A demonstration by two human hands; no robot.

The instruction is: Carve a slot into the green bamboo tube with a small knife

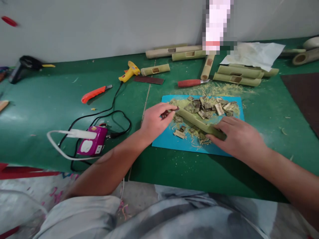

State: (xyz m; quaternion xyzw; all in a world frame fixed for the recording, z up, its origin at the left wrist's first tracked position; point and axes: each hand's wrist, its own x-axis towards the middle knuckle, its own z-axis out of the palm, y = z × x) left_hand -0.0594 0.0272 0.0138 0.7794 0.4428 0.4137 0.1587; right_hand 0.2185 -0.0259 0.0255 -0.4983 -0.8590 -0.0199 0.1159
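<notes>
A green bamboo tube (195,121) lies slanted above a blue sheet (161,141) strewn with bamboo chips (201,108) and greenish dust. My right hand (240,137) is wrapped round the tube's lower right end, thumb on the near side. At its upper left end, my left hand (157,120) pinches a small dark piece (176,109), perhaps sandpaper, against or close beside the tube. The other fingers of my left hand are curled, and part of the dark piece is hidden behind them.
Beyond the sheet lie a red-handled knife (190,83), cut bamboo tubes (236,79) and a dark strip (149,80). Leftward are a yellow glue gun (129,71), an orange cutter (94,94) and a purple power socket (92,141) with cables.
</notes>
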